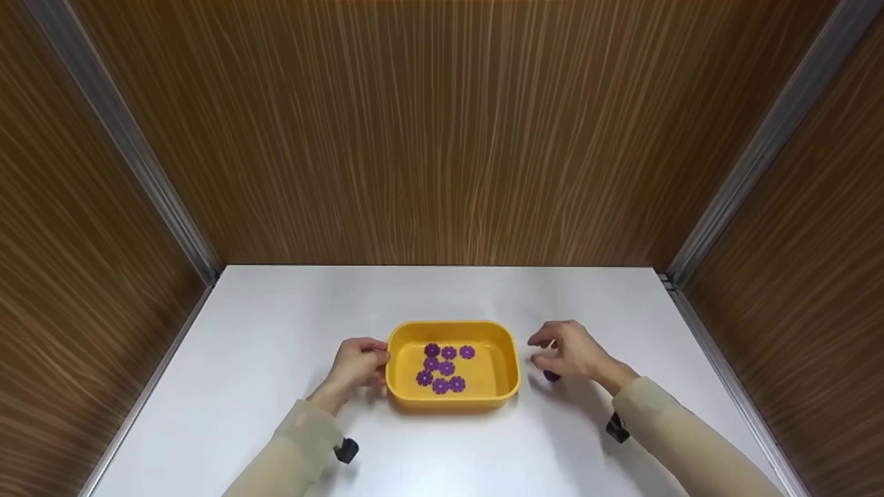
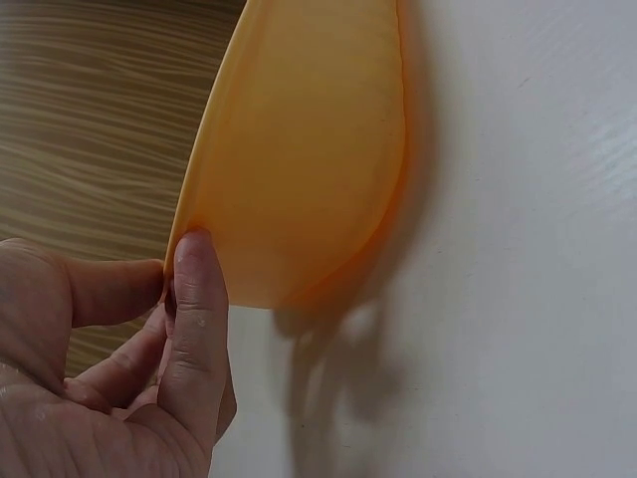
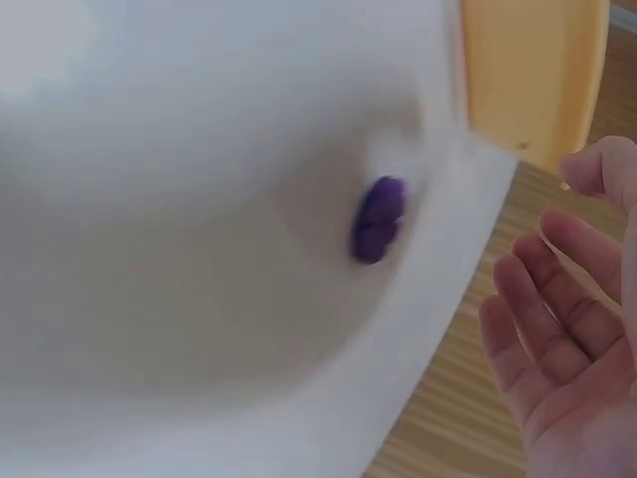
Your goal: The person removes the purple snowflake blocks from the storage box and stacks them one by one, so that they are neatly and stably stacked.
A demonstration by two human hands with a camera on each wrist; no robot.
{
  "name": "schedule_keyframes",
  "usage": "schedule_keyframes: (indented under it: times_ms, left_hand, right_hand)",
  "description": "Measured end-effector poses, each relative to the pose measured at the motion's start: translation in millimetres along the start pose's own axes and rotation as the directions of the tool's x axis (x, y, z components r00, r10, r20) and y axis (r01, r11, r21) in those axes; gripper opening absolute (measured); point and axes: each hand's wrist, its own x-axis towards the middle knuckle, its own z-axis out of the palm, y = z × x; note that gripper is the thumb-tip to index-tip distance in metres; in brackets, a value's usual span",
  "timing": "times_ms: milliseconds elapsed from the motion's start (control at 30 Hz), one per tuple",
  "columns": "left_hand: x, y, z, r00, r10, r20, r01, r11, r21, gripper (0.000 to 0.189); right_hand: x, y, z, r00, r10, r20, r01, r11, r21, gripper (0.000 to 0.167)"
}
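Observation:
My left hand (image 1: pixel 358 362) pinches the left rim of a yellow plastic tray (image 1: pixel 452 400) between thumb and fingers. The left wrist view shows this grip on the tray's wall (image 2: pixel 309 149) close up. Several purple flower-shaped pieces (image 1: pixel 447 368) lie on the tray floor, mostly in its left half. My right hand (image 1: pixel 572 351) hovers just right of the tray, fingers loosely bent and holding nothing. Below its palm side is another purple piece (image 1: pixel 551 375), partly hidden by the hand. In the right wrist view this purple piece (image 3: pixel 378 220) is blurred, tilted, and apart from the fingers.
The white tabletop (image 1: pixel 276 310) lies under the tray and hands. Wood-grain panels (image 1: pixel 442 138) rise at the back and both sides, with grey metal strips (image 1: pixel 138 145) along the corners. A black device (image 1: pixel 347 451) is at the left wrist, another black device (image 1: pixel 617 428) at the right.

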Motion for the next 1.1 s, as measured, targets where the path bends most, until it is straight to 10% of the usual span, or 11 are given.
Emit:
schedule_keyframes:
  times_ms: [600, 1100]
  left_hand:
    - [-0.4, 3.3, -0.7, 1.0, -0.005, 0.009, 0.005, 1.0, -0.027, 0.028]
    - [0.8, 1.4, -0.3, 1.0, -0.014, -0.002, 0.014, 1.0, -0.013, 0.028]
  right_hand:
    - [29.0, -47.4, 7.8, 0.974, -0.221, 0.056, 0.218, 0.974, 0.065, 0.026]
    - [56.6, -70.9, 27.7, 0.941, -0.163, 0.295, 0.154, 0.987, 0.054, 0.037]
